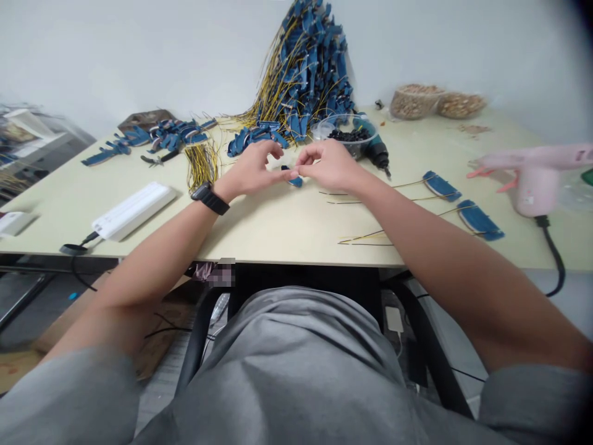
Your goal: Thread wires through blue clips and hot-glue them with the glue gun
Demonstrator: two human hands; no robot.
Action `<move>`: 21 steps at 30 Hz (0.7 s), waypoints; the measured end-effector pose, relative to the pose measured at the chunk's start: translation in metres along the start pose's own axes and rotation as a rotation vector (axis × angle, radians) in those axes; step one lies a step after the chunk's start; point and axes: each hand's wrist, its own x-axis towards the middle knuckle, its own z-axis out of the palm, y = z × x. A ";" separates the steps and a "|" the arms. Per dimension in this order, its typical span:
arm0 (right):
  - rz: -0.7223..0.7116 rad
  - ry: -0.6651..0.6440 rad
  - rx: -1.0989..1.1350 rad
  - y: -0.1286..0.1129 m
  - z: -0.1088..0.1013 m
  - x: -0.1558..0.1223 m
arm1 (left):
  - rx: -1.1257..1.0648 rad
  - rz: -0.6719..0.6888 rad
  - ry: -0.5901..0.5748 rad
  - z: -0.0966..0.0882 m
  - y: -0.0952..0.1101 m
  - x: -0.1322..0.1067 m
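- Blue piece: at the fingertips, partly hidden, between the worktop's front and back edges.
- Left hand: thumb stretched toward the right fingertips, bent forefinger well apart from it, leaving a wide gap.
- Right hand: thumb and forefinger drawn together beside the piece; cannot tell what, if anything, they pinch.
- Panels: two, wired, toward the worktop's right end, beside the glue gun.
- Pile: blue parts and wires, heaped at the back edge.
- White box: near the front edge, left.
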 end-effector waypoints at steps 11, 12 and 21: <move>0.043 0.071 -0.109 0.006 0.000 0.002 | 0.191 -0.121 -0.024 0.037 0.023 -0.009; 0.045 0.072 -0.107 0.006 -0.001 0.002 | 0.176 -0.119 -0.040 0.037 0.023 -0.008; 0.083 0.070 -0.074 0.014 -0.003 0.002 | -0.051 0.006 -0.144 0.030 0.010 -0.011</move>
